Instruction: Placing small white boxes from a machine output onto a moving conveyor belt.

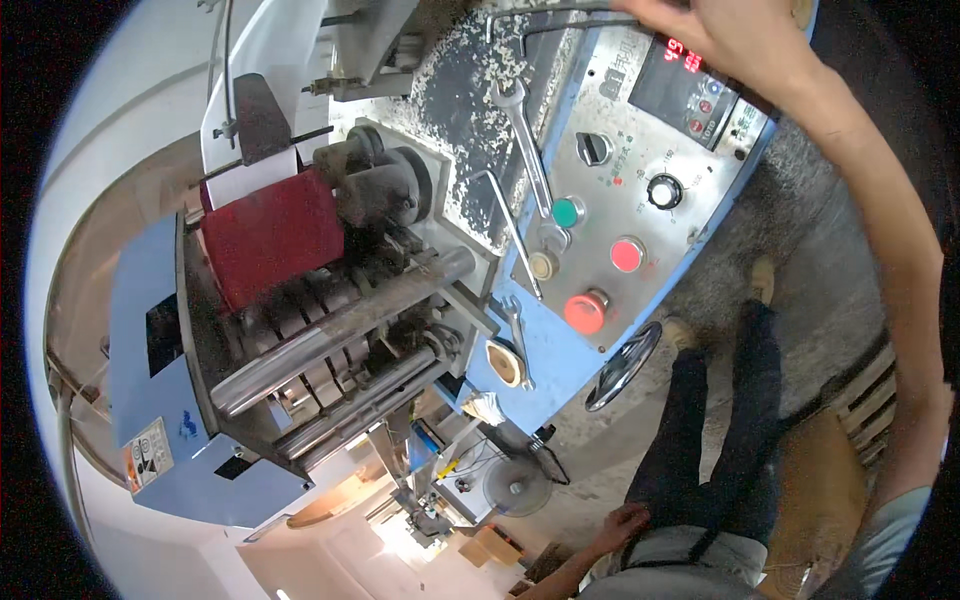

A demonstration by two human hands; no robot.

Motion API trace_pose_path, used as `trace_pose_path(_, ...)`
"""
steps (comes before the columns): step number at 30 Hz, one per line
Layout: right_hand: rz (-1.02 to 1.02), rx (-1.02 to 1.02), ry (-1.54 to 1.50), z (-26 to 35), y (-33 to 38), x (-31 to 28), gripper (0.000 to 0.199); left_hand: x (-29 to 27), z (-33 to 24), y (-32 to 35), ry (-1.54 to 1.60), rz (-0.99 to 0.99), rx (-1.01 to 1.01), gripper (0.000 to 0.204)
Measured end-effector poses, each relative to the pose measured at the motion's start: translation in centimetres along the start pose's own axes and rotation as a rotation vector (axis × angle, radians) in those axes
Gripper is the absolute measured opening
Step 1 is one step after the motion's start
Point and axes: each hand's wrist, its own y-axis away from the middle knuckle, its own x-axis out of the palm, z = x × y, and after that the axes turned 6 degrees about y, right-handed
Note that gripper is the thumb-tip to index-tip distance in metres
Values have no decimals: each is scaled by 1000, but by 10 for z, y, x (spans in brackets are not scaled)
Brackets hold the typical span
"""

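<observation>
My right hand (pixel 745 40) reaches over the top of a steel control panel (pixel 630 115), beside its red-lit display (pixel 680 85). Its stretched thumb or finger is by the ends of two dark bent rods, like hex keys (pixel 580 22); the upper frame edge cuts off the other fingers. My left hand (pixel 622 525) rests low against my trousers at the hip, its fingers too small and turned in to make out. An open-ended wrench (pixel 523 140) and a silver hex key (pixel 512 235) lie along the panel's left side.
Green (pixel 567 212) and red buttons (pixel 628 254), a mushroom-shaped red button (pixel 586 311) and a black knob (pixel 664 191) stick out of the panel. A smaller wrench (pixel 517 335) lies beside a tape roll (pixel 505 362). Left are metal rollers (pixel 340 330) and a dark red block (pixel 272 238). A handwheel (pixel 622 368) juts out below.
</observation>
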Motion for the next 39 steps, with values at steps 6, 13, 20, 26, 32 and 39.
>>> trace_pose_path(6,-92,-71,189,-22,8,17,57,-2,-2,-1,-46,36,58,45)
trace_pose_path(13,163,44,201,0,8,4,69,-11,-30,37,176,36,150,43)
trace_pose_path(20,33,284,172,67,93,-90,63,-38,16,27,360,61,313,39)
trace_pose_path(26,405,697,-95,212,308,-95,26,-81,87,14,461,51,550,37)
trace_pose_path(32,989,736,-377,433,422,-68,36,-145,188,5,503,-104,902,42)
trace_pose_path(39,1246,264,-332,597,365,-6,53,-233,261,36,725,-198,892,41)
